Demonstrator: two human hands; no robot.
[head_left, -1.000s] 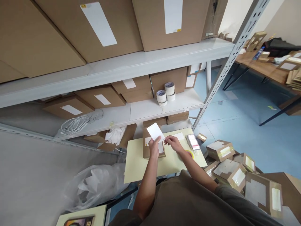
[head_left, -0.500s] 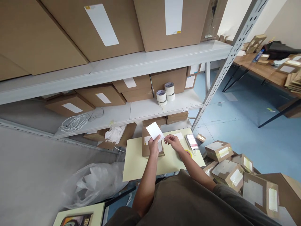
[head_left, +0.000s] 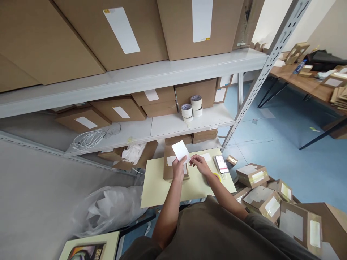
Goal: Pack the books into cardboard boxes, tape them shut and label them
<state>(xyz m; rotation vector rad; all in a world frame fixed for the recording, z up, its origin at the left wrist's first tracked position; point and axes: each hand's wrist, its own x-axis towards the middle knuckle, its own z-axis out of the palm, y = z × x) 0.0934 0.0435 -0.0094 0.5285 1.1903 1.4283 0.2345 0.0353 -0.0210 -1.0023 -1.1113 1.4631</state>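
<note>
A white paper label (head_left: 180, 149) is gripped in my left hand (head_left: 179, 169), thumb on its face, above a cardboard box (head_left: 167, 169). White labels show on the box, partly covered by my left hand. Close to the label's right-hand corner is my right hand (head_left: 199, 163), its thumb and fingertips pinched together; whether they touch that corner or hold something small I cannot make out. The box rests on a pale yellow table (head_left: 154, 187). Beside my right wrist lies a yellow roll of tape (head_left: 217, 177), half hidden by the forearm.
A phone (head_left: 221, 164) lies at the table's right edge. Taped boxes (head_left: 261, 198) are heaped on the floor to the right. Ahead stands a grey metal shelf (head_left: 173, 126) with cartons, tape rolls (head_left: 192, 107) and a coiled cable (head_left: 89, 139). A plastic bag (head_left: 108, 209) of paper sits at left.
The label has tilted and shifted slightly to the right with my left hand. My right hand stays pinched near its corner. The camera view has moved a little.
</note>
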